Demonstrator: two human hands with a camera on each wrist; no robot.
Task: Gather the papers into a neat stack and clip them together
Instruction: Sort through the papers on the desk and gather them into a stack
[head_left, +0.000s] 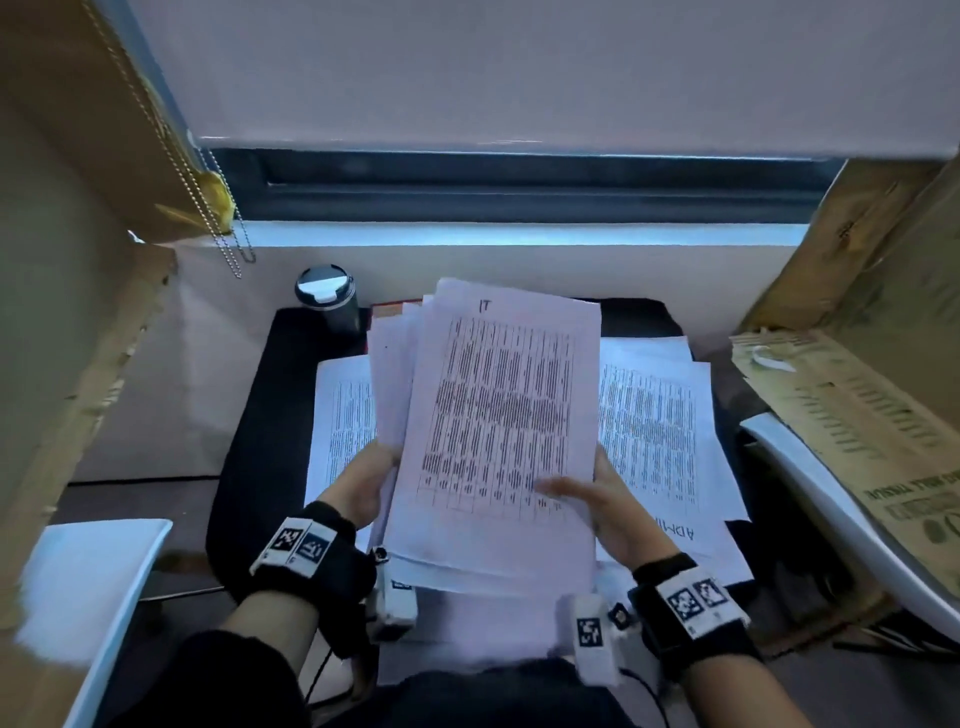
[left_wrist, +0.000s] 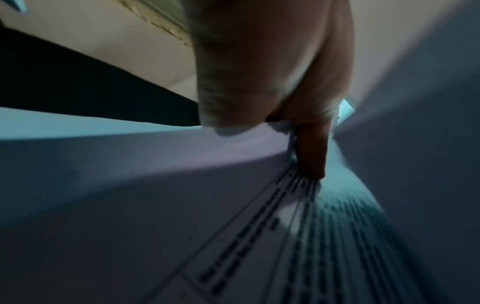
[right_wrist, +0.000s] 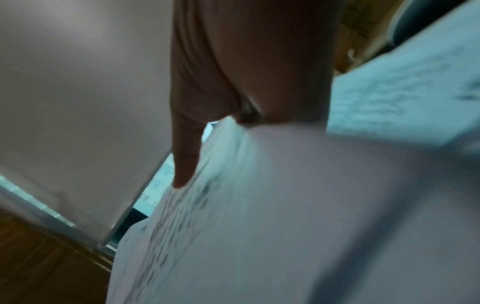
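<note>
A loose bundle of printed papers (head_left: 498, 415), the top sheet a dense table headed "IT", is held up over the desk, its sheets fanned unevenly at the far end. My left hand (head_left: 363, 483) grips the bundle's left edge, thumb on top; in the left wrist view that left hand (left_wrist: 310, 148) lies against printed sheets (left_wrist: 233, 236). My right hand (head_left: 597, 499) grips the lower right edge, thumb laid across the top sheet; the right hand (right_wrist: 187, 156) shows against the papers (right_wrist: 285, 205). More printed sheets (head_left: 654, 431) lie flat underneath. No clip is visible.
A black mat (head_left: 260, 415) covers the desk under the papers. A dark travel mug (head_left: 330, 299) stands at the mat's far left corner. Cardboard boxes (head_left: 857, 389) crowd the right side, cardboard (head_left: 78, 260) the left. A window sill (head_left: 519, 234) runs behind.
</note>
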